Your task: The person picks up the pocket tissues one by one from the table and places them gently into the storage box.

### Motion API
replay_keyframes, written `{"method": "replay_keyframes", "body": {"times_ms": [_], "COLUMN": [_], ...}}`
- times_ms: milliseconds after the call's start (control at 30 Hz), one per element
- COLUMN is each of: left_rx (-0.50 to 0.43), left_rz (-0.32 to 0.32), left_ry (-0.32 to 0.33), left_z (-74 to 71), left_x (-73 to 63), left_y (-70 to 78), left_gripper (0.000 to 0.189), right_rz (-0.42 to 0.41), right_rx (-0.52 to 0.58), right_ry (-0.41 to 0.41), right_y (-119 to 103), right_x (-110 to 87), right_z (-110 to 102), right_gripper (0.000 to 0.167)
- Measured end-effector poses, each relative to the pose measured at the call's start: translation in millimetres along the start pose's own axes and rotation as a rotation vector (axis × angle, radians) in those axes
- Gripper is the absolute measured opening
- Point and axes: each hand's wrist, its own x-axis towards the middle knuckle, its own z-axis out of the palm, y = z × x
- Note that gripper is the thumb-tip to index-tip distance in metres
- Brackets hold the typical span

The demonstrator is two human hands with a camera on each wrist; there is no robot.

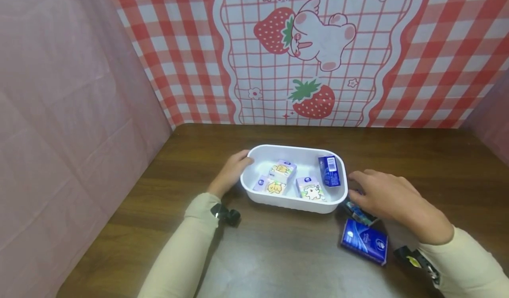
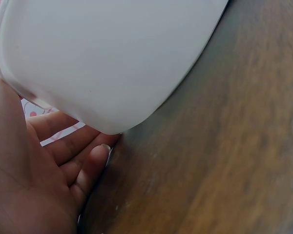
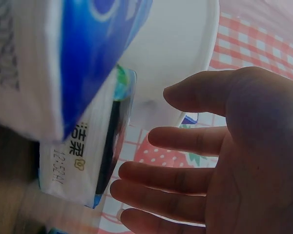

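A white plastic basin (image 1: 292,204) sits mid-table in the head view. Three pale purple tissue packs with cartoon animals (image 1: 310,191) lie inside, with a blue tissue pack (image 1: 329,170) leaning at its right end. My left hand (image 1: 232,170) grips the basin's left end, thumb by the rim and fingers along the outside. Just beyond the right end hovers my right hand (image 1: 387,196), fingers spread and holding nothing in the right wrist view. Beneath it is a dark teal tissue pack (image 1: 359,212), partly hidden. Nearer me lies another blue tissue pack (image 1: 365,240), overlapping the teal one's edge or touching it.
The brown wooden table (image 1: 270,254) ends at a red-and-white checked cloth (image 1: 191,59) with strawberries behind it. Pink fabric (image 1: 71,112) hangs along the left side, and more shows at the far right.
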Motion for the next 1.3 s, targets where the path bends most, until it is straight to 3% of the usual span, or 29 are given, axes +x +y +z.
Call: {"method": "replay_keyframes", "body": {"times_ms": [767, 1300], "left_rx": [-0.007, -0.001], "left_rz": [0.025, 0.019], "left_ry": [0.0, 0.009], "left_z": [1.5, 0.5], "left_x": [-1.2, -0.4], "left_y": [1.6, -0.5], "left_gripper": [0.038, 0.038], "right_rz": [0.045, -0.015], "right_rx": [-0.021, -0.009], "right_ry": [-0.13, -0.137], "right_y": [4.2, 2.1], "right_x": [-2.0, -1.5], "right_z": [5.7, 6.8], "right_gripper": [0.07, 0.074]}}
